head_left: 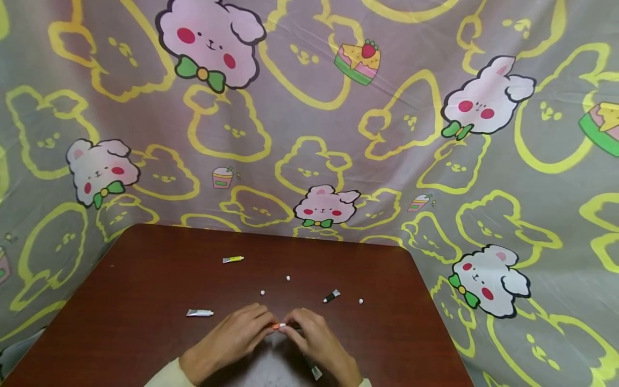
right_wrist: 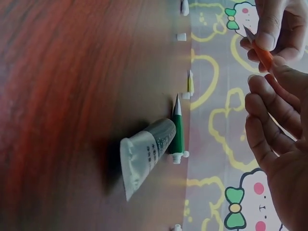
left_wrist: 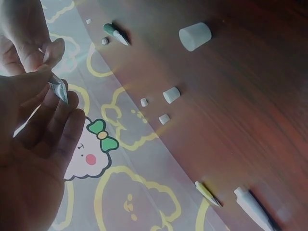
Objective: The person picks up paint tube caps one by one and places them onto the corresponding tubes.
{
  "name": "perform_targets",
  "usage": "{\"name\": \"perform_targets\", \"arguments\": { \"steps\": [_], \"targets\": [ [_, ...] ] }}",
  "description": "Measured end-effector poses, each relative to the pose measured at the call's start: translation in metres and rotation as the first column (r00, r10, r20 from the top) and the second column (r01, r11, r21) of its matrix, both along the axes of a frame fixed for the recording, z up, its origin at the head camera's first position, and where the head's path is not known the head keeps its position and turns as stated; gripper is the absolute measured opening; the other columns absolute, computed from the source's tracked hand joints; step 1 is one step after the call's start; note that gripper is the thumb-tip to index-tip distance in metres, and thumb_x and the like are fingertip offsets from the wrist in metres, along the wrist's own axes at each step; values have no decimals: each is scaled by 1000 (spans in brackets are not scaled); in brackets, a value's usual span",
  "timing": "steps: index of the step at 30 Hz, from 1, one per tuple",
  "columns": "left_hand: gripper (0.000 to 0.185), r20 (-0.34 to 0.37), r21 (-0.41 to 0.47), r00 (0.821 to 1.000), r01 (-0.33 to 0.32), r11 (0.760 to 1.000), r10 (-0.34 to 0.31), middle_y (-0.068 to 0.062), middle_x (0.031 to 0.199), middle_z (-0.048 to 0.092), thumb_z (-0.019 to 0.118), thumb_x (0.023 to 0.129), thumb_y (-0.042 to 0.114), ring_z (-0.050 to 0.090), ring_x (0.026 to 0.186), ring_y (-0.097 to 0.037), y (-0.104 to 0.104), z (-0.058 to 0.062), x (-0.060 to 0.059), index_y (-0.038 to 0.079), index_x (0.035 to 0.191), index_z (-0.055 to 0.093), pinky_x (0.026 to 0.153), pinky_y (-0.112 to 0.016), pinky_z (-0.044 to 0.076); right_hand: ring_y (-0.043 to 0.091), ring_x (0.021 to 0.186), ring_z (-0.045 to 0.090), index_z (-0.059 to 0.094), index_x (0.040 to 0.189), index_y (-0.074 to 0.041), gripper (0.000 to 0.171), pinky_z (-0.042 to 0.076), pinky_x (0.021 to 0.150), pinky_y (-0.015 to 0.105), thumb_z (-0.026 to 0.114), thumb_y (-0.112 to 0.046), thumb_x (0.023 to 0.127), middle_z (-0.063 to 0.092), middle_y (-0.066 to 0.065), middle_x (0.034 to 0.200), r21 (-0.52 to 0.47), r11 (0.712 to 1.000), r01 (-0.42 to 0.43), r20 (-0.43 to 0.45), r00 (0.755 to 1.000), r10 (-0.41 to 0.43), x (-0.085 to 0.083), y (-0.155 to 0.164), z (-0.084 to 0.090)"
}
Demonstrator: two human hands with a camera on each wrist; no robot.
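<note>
- The cloth with pink bears and yellow outlines hangs behind the table and on both sides of it.
- The table is dark red-brown wood and fills the lower middle of the head view.
- The left hand lies at 6 o'clock on the table, and its fingertips pinch one end of the small orange tube.
- The right hand is just beside it, at 5 o'clock, and its fingers pinch the other end of the same tube, so both hands meet on it.
- The orange tube is between the two hands, just above the table near the front edge.
- A grey tube lies at 9 o'clock from the hands.
- A green tube lies at 1 o'clock from the hands.
- A yellow tube lies at 11 o'clock, farther back.
- Three white caps are spread between 12 and 2 o'clock, well apart.
</note>
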State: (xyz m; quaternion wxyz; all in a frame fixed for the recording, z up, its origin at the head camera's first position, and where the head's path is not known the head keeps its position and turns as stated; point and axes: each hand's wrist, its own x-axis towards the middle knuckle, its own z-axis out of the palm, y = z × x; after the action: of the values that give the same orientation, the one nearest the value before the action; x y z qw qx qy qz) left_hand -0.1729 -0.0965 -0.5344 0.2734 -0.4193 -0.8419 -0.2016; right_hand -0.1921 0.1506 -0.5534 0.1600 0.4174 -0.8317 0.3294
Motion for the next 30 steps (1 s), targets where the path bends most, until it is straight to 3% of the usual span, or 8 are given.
{"name": "perform_targets", "arguments": {
  "steps": [11,19,24,30],
  "targets": [
    [20,-56,33,998,10,999,-8,13,96,63,88,91,21,60,86,-3,3,-7,0,22,103,72,78,-24,53,-1,79,56,69,101,-19,6,43,76,7,74,-20,105,70,-11,90,19,999,-37,-111,993,39,-1,3,-3],
    [20,-49,11,999,7,1000,-7,13,93,61,88,91,21,57,82,-2,5,-9,4,22,101,71,74,-22,51,0,83,62,71,101,-15,9,49,77,10,77,-21,102,72,-8,91,21,999,-45,-8,999,45,1,6,-2],
    [22,-63,-31,998,-9,999,7,13,90,60,90,89,25,57,81,-3,6,-13,7,23,99,70,75,-23,52,5,81,66,73,103,-9,15,58,70,19,82,-21,99,71,-4,90,-17,1000,-14,90,996,15,-1,13,-1],
    [23,-85,-65,996,-9,998,4,13,89,63,92,87,28,61,81,-5,7,-19,12,23,97,72,80,-27,56,5,80,67,73,103,-11,16,55,72,18,86,-16,94,70,-6,89,0,999,33,41,999,-33,-6,21,-3]
  ]
}}
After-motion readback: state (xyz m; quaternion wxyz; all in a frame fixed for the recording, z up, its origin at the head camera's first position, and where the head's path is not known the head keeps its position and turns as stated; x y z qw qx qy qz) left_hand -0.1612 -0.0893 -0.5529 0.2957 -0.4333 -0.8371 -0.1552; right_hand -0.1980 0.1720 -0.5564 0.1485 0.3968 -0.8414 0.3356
